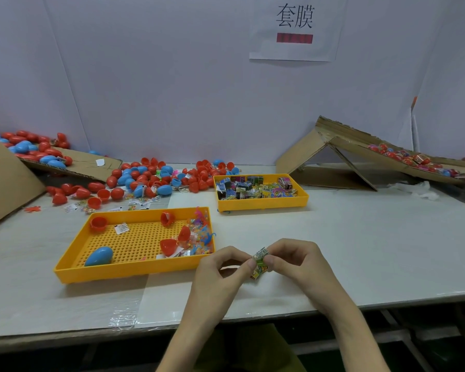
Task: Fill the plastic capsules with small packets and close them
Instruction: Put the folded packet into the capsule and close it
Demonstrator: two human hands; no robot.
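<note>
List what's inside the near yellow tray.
The near yellow tray holds one closed blue capsule, several red capsule halves, a white slip and a heap of small toy packets at its right end. Whatever lies under that heap is covered.

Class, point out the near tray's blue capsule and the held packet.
blue capsule [99,256]: head view, middle of its shell.
packet [260,254]: head view, its exposed upper end.

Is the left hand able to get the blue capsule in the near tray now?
Probably yes: the blue capsule lies uncovered in the near tray, nothing between. But the left hand pinches a packet.
</note>
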